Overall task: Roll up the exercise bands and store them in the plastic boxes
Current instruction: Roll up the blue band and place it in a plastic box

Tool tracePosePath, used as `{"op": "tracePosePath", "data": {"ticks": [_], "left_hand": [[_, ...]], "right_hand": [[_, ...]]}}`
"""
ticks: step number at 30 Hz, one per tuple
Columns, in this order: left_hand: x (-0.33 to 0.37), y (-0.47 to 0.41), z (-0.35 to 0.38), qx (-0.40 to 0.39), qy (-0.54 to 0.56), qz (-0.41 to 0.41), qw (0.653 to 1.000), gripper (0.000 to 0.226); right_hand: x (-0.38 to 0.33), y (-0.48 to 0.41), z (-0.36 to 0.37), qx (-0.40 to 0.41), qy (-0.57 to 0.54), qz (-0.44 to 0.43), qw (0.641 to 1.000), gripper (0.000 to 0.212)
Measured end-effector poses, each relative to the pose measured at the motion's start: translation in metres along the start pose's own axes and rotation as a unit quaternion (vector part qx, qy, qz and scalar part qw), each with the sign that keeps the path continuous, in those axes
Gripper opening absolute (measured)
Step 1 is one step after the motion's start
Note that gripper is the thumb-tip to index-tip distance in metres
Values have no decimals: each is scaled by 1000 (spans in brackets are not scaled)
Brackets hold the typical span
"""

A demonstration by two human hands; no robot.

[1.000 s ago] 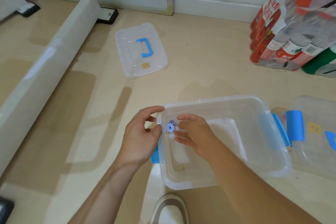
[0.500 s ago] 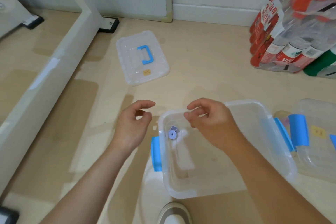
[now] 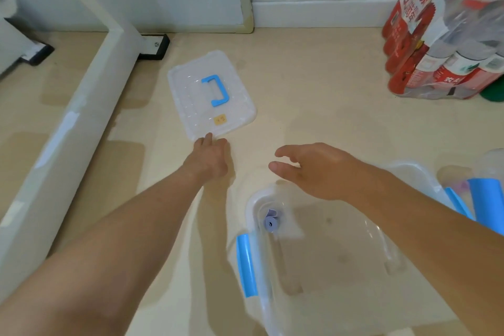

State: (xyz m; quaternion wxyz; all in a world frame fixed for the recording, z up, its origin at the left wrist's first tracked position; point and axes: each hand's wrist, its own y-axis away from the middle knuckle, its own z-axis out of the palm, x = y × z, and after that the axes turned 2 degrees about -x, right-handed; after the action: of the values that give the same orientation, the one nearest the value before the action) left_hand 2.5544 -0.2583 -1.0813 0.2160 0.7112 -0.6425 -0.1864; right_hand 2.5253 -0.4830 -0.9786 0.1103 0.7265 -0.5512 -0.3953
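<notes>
Rolled purple band (image 3: 270, 222) sits in the far-left corner of the clear box (image 3: 261, 305) (tail end sticking up), nothing holding it. My left hand (image 3: 211, 157) is stretched flat-fingered to the near edge of the lid (image 3: 191, 101) on the floor (image 3: 313, 90), empty; right hand (image 3: 313, 172) hangs open and empty over the box. Risks as I see it: roll springs loose, or the flat lid skids off under fingertips instead of lifting.
</notes>
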Motion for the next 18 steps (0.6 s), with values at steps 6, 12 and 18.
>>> {"op": "tracePosePath", "data": {"ticks": [6, 12, 18], "left_hand": [[-8, -16, 7, 59, -10, 15, 998, 50], [-15, -22, 8, 87, 12, -50, 995, 52], [1, 10, 20, 123, -119, 15, 985, 34]], "right_hand": [[19, -9, -5, 9, -25, 18, 999, 56], [31, 0, -1, 43, -90, 21, 995, 46], [23, 15, -8, 126, -139, 10, 982, 31]]}}
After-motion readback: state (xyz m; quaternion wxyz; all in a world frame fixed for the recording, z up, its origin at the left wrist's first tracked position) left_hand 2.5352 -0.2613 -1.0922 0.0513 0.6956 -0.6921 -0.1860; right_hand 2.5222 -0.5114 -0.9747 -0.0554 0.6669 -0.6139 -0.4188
